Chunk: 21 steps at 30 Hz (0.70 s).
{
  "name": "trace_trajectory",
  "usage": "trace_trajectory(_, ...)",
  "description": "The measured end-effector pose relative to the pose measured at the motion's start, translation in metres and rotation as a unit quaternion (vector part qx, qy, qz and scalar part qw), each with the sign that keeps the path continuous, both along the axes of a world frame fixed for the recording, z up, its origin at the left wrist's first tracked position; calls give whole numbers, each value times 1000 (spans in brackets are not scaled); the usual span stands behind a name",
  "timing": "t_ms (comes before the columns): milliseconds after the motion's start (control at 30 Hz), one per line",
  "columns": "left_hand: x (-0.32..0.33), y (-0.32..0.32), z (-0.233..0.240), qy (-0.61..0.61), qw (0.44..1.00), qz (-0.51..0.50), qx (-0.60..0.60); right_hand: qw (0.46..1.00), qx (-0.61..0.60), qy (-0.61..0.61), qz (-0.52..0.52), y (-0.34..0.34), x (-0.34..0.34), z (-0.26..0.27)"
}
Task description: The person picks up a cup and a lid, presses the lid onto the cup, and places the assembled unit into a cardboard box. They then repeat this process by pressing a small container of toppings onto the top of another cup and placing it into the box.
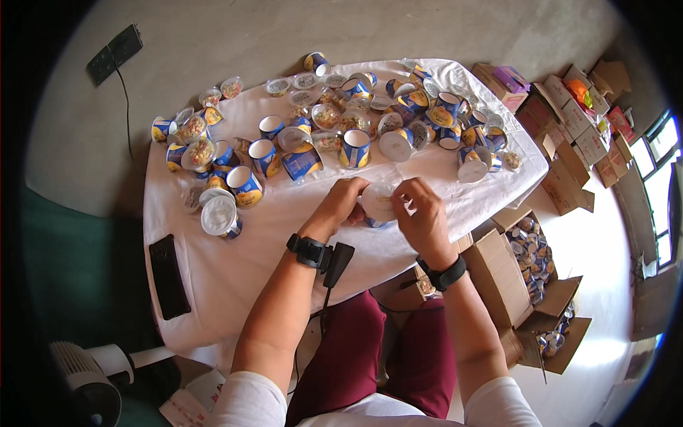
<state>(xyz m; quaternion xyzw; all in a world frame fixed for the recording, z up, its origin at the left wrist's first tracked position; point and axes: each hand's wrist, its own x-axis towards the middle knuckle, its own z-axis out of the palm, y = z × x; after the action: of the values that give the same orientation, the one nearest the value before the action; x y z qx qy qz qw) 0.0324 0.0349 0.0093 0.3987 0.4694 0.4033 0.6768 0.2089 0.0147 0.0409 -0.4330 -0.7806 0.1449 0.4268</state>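
Observation:
Before me on the white tablecloth is a blue and yellow paper cup [378, 222] with a pale round lid [380, 200] over its top. My left hand [347, 202] holds the cup from the left, fingers curled by its rim. At the lid's right edge are the bent, pinched fingers of my right hand [419, 213]; its fingertips touch the lid. Just beyond my hands stands an open-topped paper cup [355, 148], beside a lidded cup [396, 145] lying tilted. Clear tubs of colourful pieces [325, 115] lie among many more cups.
More cups, including a lidded one [219, 215], cover the table's left. A black phone-like slab [169, 277] lies at the left edge. A black charger-like device [338, 264] rests near my left wrist. Cardboard boxes of cups [499, 272] stand right; a fan [88, 368] is lower left.

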Motion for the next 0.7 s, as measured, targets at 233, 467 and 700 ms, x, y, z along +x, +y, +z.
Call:
trace_trajectory(233, 6, -3, 7, 96, 988, -68, 98, 994, 84, -45, 56, -7, 2, 2)
trace_trajectory(467, 8, -6, 12, 75, 991, -61, 89, 988, -64, 90, 111, 24, 30, 3)
trace_trajectory(700, 6, -6, 15, 78, 988, -60, 116, 981, 91, -141, -100, 109, 48, -11)
